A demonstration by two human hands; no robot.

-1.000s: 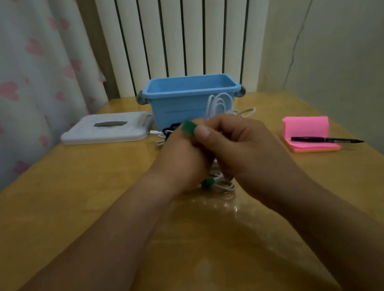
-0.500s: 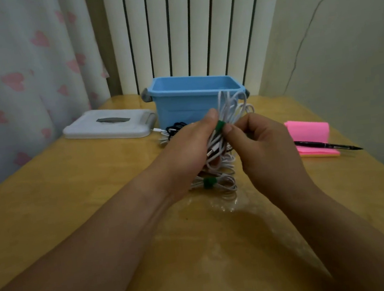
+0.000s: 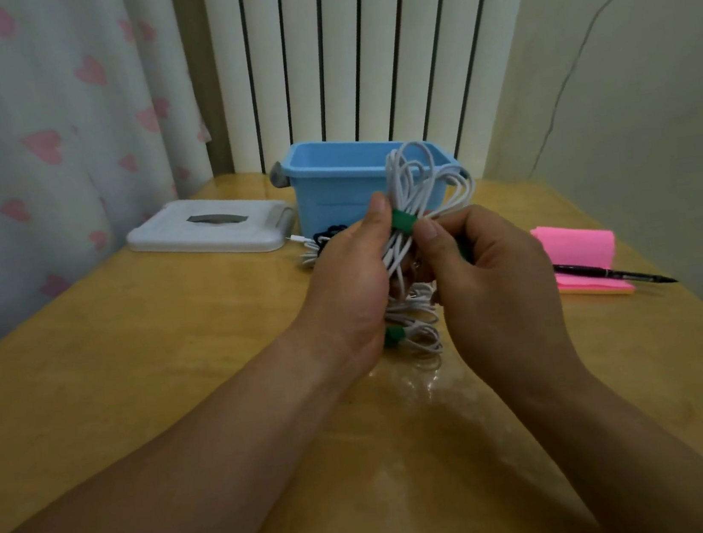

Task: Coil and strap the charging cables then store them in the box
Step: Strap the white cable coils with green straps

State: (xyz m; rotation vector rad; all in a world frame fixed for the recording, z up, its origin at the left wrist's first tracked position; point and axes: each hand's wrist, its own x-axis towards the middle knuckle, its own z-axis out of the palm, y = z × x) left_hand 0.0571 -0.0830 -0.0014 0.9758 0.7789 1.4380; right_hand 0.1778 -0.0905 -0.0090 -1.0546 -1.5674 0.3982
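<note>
Left hand (image 3: pixel 351 279) fingers curled around coiled white charging cable (image 3: pixel 414 182), right hand (image 3: pixel 489 275) fingers pinching its green strap (image 3: pixel 401 220), above wooden bench (image 3: pixel 171 334), before open blue plastic box (image 3: pixel 330 188)

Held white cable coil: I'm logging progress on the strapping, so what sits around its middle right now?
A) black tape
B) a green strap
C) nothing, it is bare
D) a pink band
B: a green strap wraps the white cable coil, which the left hand grips while the right hand pinches the strap, in front of the blue box.
</note>
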